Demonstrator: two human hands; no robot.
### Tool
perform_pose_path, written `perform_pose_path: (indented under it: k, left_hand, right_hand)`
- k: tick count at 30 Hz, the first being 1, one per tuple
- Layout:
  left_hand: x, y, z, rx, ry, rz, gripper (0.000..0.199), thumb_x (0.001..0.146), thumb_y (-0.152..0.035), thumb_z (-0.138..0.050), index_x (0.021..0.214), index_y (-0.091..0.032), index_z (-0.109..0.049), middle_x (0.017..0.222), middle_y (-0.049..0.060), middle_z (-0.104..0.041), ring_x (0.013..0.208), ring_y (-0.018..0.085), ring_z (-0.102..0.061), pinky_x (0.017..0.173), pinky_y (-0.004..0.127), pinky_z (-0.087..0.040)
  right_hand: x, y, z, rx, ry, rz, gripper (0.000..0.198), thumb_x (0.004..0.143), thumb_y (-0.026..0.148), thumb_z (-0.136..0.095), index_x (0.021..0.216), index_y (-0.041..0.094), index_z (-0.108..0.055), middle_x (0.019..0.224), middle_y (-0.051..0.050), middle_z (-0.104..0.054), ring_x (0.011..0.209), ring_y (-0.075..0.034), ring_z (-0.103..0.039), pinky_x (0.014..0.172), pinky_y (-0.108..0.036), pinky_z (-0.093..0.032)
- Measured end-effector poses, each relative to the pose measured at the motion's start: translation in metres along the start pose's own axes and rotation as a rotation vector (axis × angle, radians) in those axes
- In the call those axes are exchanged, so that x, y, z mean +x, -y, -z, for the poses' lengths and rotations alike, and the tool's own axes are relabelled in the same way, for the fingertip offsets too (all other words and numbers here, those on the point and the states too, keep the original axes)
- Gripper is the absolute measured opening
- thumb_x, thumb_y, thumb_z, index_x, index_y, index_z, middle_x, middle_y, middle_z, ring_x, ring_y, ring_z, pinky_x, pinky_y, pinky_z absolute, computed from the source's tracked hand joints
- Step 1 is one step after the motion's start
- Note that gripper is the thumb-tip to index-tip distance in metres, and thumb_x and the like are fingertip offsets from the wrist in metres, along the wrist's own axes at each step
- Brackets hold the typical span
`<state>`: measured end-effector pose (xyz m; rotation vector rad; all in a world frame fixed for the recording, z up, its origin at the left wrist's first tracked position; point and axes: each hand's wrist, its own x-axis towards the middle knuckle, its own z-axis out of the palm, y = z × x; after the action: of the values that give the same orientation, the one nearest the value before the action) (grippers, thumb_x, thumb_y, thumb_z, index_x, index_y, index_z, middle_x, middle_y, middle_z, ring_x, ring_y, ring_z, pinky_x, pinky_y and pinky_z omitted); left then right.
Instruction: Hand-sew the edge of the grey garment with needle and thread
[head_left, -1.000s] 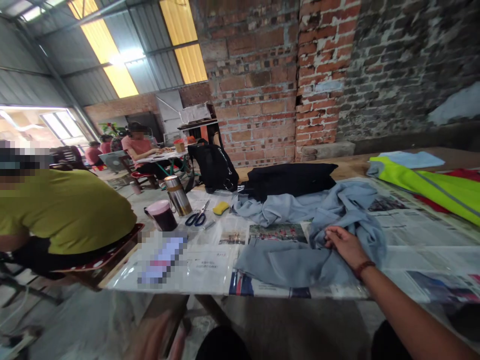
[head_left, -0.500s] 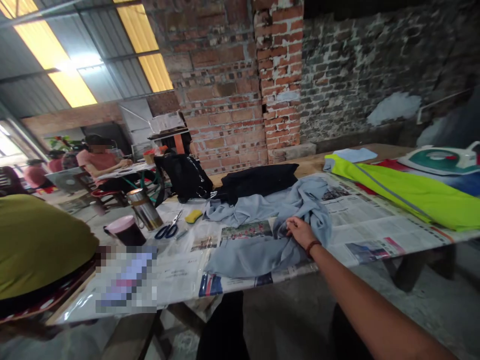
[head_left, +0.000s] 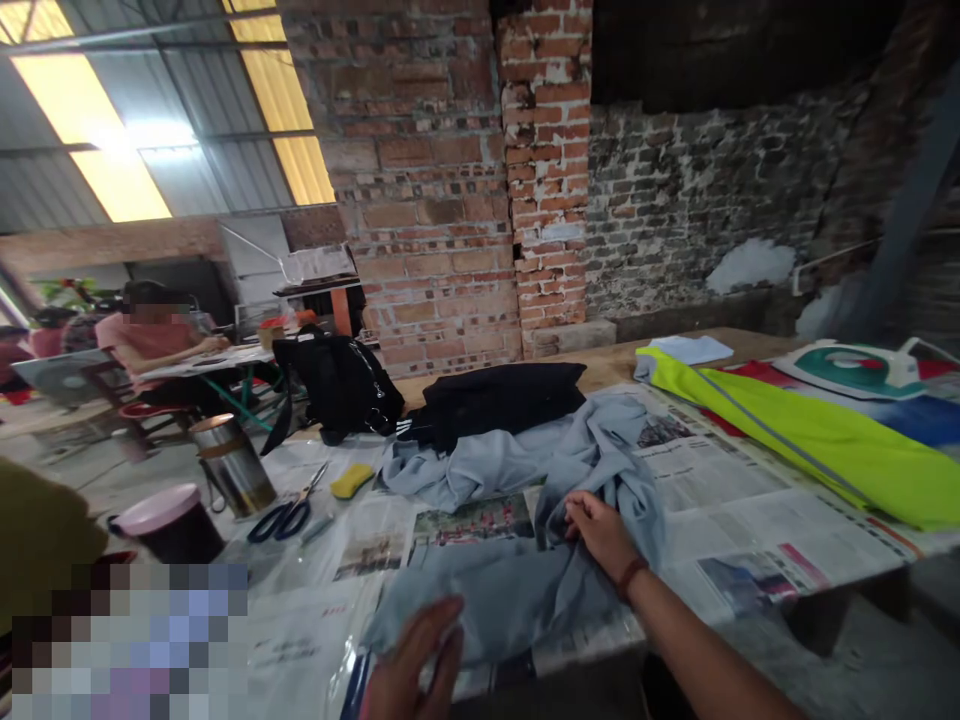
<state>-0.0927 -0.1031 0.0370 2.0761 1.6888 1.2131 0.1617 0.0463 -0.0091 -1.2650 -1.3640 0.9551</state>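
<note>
- Legible wording: none; no word, brand or number can be read with certainty.
- Newspaper (head_left: pixel 705 505), centre to right of frame: columns of small print, too fine to read.
- Same newspaper layer, lower left of centre: a short red line of characters above a darker, heavier line, both blurred.
- Same layer, right edge of frame: a row of large dark characters beside an orange strip, indistinct.
- Iron (head_left: pixel 847 372), right of frame: red mark on the green body; no lettering can be made out.
- Pixelated patch (head_left: pixel 161 645), lower left corner: any marking is unreadable.
</note>
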Motion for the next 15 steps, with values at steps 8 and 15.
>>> perform_pose_path:
  k: [8, 15]
  left_hand:
    - [0.107, -0.021, -0.045, 0.025, 0.381, -0.012, 0.021, 0.074, -0.028, -0.054, 0.089, -0.022, -0.067, 0.084, 0.002, -0.069, 0.078, 0.016, -0.061, 0.073, 0.024, -0.047]
    - [0.086, -0.006, -0.057, -0.066, 0.523, 0.1, 0.018, 0.066, -0.024, -0.06, 0.081, -0.02, -0.068, 0.077, 0.0, -0.068, 0.073, 0.017, -0.059, 0.066, 0.022, -0.043]
  right_hand:
    - [0.003, 0.004, 0.001, -0.003, 0.035, -0.02, 0.023, 0.078, 0.036, -0.041, 0.081, 0.018, -0.055, 0.068, 0.0, -0.058, 0.053, -0.014, -0.058, 0.056, -0.025, -0.043]
    - [0.007, 0.0, 0.0, 0.07, 0.04, -0.034, 0.022, 0.077, 0.035, -0.042, 0.082, 0.018, -0.054, 0.066, 0.001, -0.056, 0.052, -0.013, -0.057, 0.054, -0.024, -0.043]
